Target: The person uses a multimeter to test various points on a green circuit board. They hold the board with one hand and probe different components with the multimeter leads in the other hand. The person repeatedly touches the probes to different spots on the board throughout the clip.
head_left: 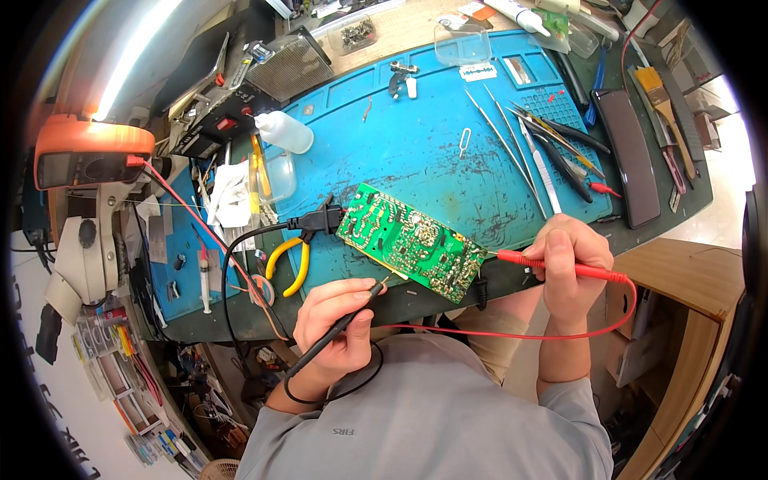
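Note:
A green circuit board (412, 240), solder side up, lies slanted near the front edge of the blue work mat. My left hand (334, 322) is closed round a black test probe (336, 332), its metal tip close to the board's lower edge; whether it touches, I cannot tell. In my right hand (572, 256) is a red test probe (520, 259), its tip at the board's right end. A black power plug (320, 221) is joined to the board's left end. The red probe's lead loops down and runs left across my front.
An orange multimeter (94, 152) stands at the left. Yellow-handled pliers (288, 268) lie beside the power plug, with a white bottle (284, 132) behind. Tweezers (504, 144), cutters (564, 164) and a dark phone (628, 160) lie to the right. A blue mat (384, 144) covers the bench.

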A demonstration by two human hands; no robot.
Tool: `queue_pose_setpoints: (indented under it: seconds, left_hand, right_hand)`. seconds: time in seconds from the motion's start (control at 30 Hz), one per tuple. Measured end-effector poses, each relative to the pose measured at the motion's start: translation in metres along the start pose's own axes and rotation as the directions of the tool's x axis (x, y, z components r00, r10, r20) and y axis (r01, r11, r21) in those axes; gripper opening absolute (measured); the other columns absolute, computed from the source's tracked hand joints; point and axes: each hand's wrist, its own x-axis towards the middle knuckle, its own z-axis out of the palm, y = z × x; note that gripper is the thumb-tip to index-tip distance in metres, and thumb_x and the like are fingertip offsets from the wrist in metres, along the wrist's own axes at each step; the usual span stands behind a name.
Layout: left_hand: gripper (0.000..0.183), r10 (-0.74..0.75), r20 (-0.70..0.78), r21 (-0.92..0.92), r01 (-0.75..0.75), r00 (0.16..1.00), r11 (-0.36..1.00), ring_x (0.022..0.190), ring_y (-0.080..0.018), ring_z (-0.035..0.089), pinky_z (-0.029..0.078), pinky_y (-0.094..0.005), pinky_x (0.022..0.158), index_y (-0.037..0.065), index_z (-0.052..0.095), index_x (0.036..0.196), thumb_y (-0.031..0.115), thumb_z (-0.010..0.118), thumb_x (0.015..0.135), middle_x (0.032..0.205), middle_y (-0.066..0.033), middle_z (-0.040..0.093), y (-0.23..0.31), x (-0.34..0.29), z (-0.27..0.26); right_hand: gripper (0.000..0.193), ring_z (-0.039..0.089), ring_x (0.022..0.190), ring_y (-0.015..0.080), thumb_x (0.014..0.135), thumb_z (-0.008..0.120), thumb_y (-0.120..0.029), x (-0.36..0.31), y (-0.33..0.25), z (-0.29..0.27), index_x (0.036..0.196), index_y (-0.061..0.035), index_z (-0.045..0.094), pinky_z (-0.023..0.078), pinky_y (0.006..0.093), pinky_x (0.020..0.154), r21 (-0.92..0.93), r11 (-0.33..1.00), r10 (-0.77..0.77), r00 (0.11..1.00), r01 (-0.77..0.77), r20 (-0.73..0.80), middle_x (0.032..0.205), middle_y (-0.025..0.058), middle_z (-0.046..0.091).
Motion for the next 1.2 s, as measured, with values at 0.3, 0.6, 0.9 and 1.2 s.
queue_pose_setpoints:
  seconds: [0.3,0.6,0.9,1.2]
  left_hand:
    - [0.017,0.0,-0.009,-0.013,-0.001,1.0,1.0,0.083,-0.0276,0.07,0.059,-0.0354,0.076,-0.004,0.056,0.106,0.011,0.057,0.097,0.104,-0.0209,0.06,0.004,0.005,0.004]
    - [0.013,0.014,-0.063,0.037,-0.011,0.998,0.999,0.08,-0.0231,0.071,0.057,-0.0304,0.073,0.0,0.065,0.099,-0.001,0.066,0.086,0.097,-0.0147,0.07,0.01,0.012,-0.001]
    - [0.013,0.02,-0.147,-0.015,-0.023,0.989,1.0,0.074,-0.022,0.069,0.054,-0.028,0.062,0.002,0.066,0.099,0.003,0.07,0.087,0.098,-0.0128,0.071,0.007,0.009,0.004]
    - [0.012,0.017,-0.149,-0.013,-0.019,0.989,1.0,0.074,-0.0221,0.069,0.054,-0.028,0.063,0.002,0.066,0.098,0.003,0.07,0.087,0.097,-0.0128,0.071,0.008,0.009,0.004]
  right_hand:
    - [0.022,0.05,0.052,0.0124,0.085,0.055,-0.003,0.0,-0.004,-0.004,0.065,0.0024,0.063,0.038,0.0272,0.048,0.003,0.992,0.125,0.992,-0.125,-0.035,0.06,0.0071,0.06]
    - [0.028,0.043,0.045,0.0093,0.088,0.05,-0.004,-0.001,-0.008,-0.001,0.062,0.0017,0.056,0.031,0.0258,0.042,-0.055,0.994,0.093,0.994,-0.097,-0.061,0.056,0.0053,0.052]
    - [0.029,0.041,0.042,0.0064,0.09,0.048,-0.004,-0.005,0.0,0.001,0.063,0.0008,0.056,0.03,0.023,0.04,0.03,0.993,0.12,0.99,-0.118,-0.074,0.059,0.0051,0.053]
    - [0.029,0.041,0.043,0.0062,0.091,0.049,-0.005,-0.006,0.0,0.0,0.063,0.0007,0.055,0.03,0.0231,0.04,0.03,0.993,0.117,0.991,-0.115,-0.068,0.059,0.0052,0.054]
